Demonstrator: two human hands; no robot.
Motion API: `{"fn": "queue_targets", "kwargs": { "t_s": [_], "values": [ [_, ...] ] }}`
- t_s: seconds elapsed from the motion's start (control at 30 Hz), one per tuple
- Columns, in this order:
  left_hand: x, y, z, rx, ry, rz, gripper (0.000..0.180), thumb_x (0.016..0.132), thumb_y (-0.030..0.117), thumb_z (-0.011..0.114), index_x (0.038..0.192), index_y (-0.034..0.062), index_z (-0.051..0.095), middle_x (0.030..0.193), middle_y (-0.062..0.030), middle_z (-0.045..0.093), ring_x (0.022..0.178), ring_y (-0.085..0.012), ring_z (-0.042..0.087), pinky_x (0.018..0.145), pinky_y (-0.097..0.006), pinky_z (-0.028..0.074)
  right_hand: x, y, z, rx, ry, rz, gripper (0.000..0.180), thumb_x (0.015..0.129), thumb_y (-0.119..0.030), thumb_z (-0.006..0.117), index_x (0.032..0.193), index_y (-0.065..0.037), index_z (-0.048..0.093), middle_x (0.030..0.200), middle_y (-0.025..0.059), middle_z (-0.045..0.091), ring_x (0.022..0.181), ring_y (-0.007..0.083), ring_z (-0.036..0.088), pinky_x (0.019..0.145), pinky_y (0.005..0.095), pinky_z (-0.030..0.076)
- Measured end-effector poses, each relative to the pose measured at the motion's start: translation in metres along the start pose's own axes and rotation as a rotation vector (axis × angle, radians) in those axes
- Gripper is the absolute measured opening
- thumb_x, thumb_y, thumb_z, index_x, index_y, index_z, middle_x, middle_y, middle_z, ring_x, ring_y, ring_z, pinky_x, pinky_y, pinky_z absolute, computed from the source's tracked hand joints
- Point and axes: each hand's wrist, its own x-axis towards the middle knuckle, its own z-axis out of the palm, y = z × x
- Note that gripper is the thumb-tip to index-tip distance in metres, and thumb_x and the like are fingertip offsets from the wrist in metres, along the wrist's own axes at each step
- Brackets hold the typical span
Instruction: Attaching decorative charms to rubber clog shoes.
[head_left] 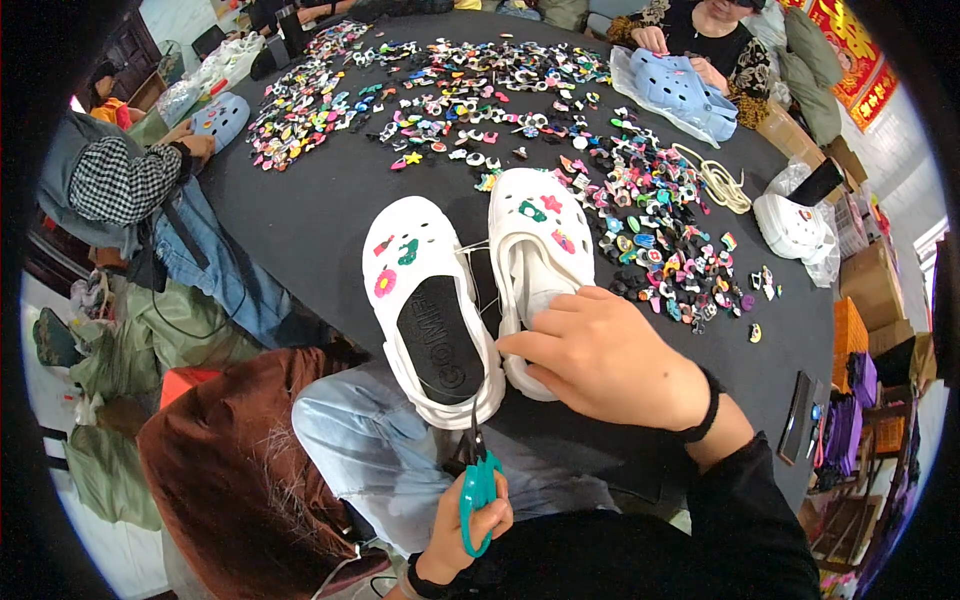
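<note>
Two white clogs lie side by side at the table's near edge, toes pointing away from me. The left clog (410, 240) has a dark insole and a pink flower, a green charm and a red charm on its toe. On the right clog (550, 225) are a pink star, a green charm and a colourful one. My right hand (600, 350) rests on the heel of the right clog, fingers bent into its opening; what they grip is hidden. My left hand (465, 525) is closed round teal-handled scissors (480, 490), their dark blades pointing up at the left clog's heel. A thin clear strand runs between the clogs.
Many small shoe charms (660, 190) are spread over the dark table (310, 230). A co-worker at the far right handles blue clogs (680, 95); another at left holds a blue clog (220, 120). A cream cord (720, 180) and wrapped white clogs (795, 225) lie at right.
</note>
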Motion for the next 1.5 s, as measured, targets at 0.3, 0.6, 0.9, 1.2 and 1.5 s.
{"fn": "queue_targets", "kwargs": {
  "t_s": [0.3, 0.6, 0.9, 1.2, 1.5],
  "values": [
    [-0.002, -0.007, 0.009, -0.073, -0.046, -0.083, 0.012, 0.089, 0.006, 0.055, 0.094, 0.0007, 0.046, 0.062, 0.0, 0.043, 0.051, -0.0072, 0.041, 0.047, -0.022, 0.031, 0.0, 0.016, -0.026, 0.338, -0.031, 0.055, 0.007, 0.076, -0.009, 0.063, 0.083, -0.009, 0.062, 0.078, 0.0063, 0.057, 0.075, 0.0269, 0.059, 0.064, 0.0368, 0.047],
    [0.003, -0.009, 0.02, -0.083, -0.127, -0.065, 0.012, 0.088, 0.008, 0.056, 0.093, 0.0014, 0.047, 0.063, -0.0001, 0.042, 0.052, -0.0073, 0.041, 0.047, -0.022, 0.032, -0.006, 0.025, -0.027, 0.583, -0.085, 0.073, 0.009, 0.073, -0.009, 0.068, 0.079, -0.002, 0.065, 0.077, 0.0096, 0.063, 0.071, 0.0274, 0.062, 0.063, 0.0345, 0.048],
    [0.006, -0.01, 0.016, -0.158, -0.144, -0.088, 0.024, 0.087, 0.02, 0.057, 0.093, 0.0008, 0.044, 0.063, -0.0035, 0.045, 0.05, -0.01, 0.04, 0.048, -0.024, 0.032, -0.009, 0.02, -0.029, 0.471, -0.004, 0.117, 0.007, 0.072, -0.001, 0.069, 0.078, -0.002, 0.066, 0.072, 0.0084, 0.062, 0.063, 0.0228, 0.061, 0.054, 0.0296, 0.048],
    [0.005, -0.016, 0.012, -0.187, -0.122, -0.087, 0.051, 0.079, 0.048, 0.062, 0.087, 0.0005, 0.045, 0.054, -0.0086, 0.044, 0.04, -0.0133, 0.038, 0.04, -0.025, 0.027, -0.009, 0.008, -0.022, 0.378, 0.018, 0.088, 0.006, 0.071, -0.002, 0.067, 0.076, -0.004, 0.064, 0.07, 0.007, 0.06, 0.063, 0.0238, 0.06, 0.054, 0.0321, 0.047],
    [0.009, -0.014, 0.009, -0.107, -0.128, -0.12, 0.03, 0.091, 0.031, 0.053, 0.092, 0.0019, 0.046, 0.059, -0.0056, 0.048, 0.047, -0.0109, 0.041, 0.046, -0.024, 0.032, -0.009, 0.007, -0.025, 0.389, -0.08, 0.054, 0.008, 0.076, -0.014, 0.064, 0.076, -0.006, 0.06, 0.072, 0.0089, 0.057, 0.07, 0.029, 0.059, 0.061, 0.0382, 0.047]
  ]
}}
